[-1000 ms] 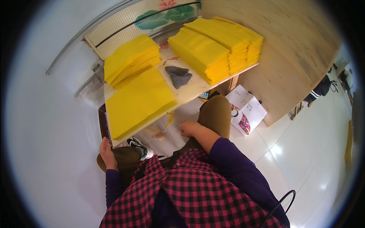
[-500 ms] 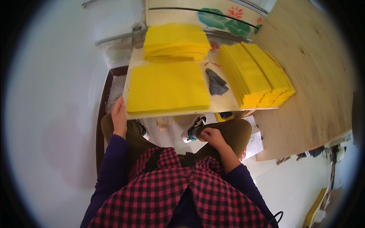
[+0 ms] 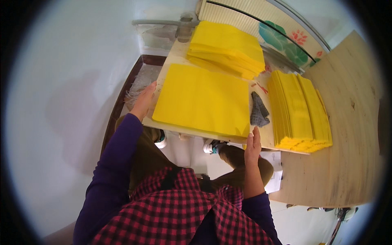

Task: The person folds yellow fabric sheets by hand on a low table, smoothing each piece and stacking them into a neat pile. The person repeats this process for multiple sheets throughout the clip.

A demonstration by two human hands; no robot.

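Observation:
A flat stack of yellow sheets (image 3: 202, 100), cloth or felt-like, lies on the table in front of me. My left hand (image 3: 144, 100) is at the table's left edge, beside the stack, its fingers straight and holding nothing. On the other side, my right hand (image 3: 253, 145) is upright near the stack's front right corner, fingers stretched out and empty. Whether it touches the stack I cannot tell. A grey cloth scrap (image 3: 259, 110) lies just beyond my right hand.
Behind the flat stack sits a taller yellow pile (image 3: 226, 47). Folded yellow bundles (image 3: 300, 112) stand at the right, by a wooden panel (image 3: 347, 122). A glass jar (image 3: 184, 28) is at the table's far left corner. Small red pieces (image 3: 261, 87) lie near the scrap.
My right hand has risen from my lap to the stack's front right corner and its fingers have straightened. My left hand has moved forward along the table edge. The view has turned.

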